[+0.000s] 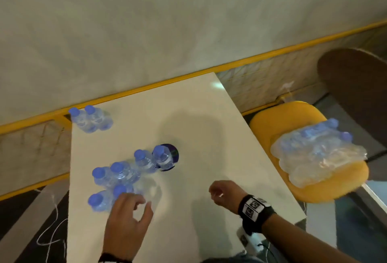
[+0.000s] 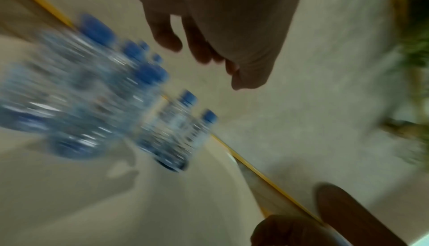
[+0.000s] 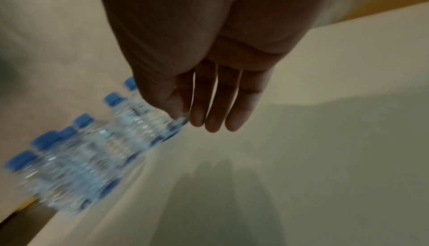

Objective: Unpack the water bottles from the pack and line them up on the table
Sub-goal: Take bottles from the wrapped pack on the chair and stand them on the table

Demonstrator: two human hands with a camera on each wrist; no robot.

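Note:
Several clear water bottles [image 1: 121, 174] with blue caps stand clustered at the left middle of the white table [image 1: 209, 128]; one stands over a dark round disc [image 1: 174, 153]. Two more bottles [image 1: 90, 119] stand at the far left corner. A plastic-wrapped pack of bottles [image 1: 314, 151] lies on a yellow chair [image 1: 278, 118] to the right of the table. My left hand [image 1: 134, 204] hovers just right of the nearest bottles, fingers spread and relaxed, holding nothing. My right hand [image 1: 219, 193] hangs empty over the table's near middle. The wrist views show blurred bottles [image 2: 81, 93] [image 3: 92, 149] beyond loose fingers [image 2: 202, 48] [image 3: 209, 106].
A yellow rail [image 1: 251, 57] runs along the wall behind the table. A dark brown round seat or tabletop [image 1: 356, 78] stands beyond the yellow chair. White cords [image 1: 54, 227] trail on the dark floor at the left. The right half of the table is bare.

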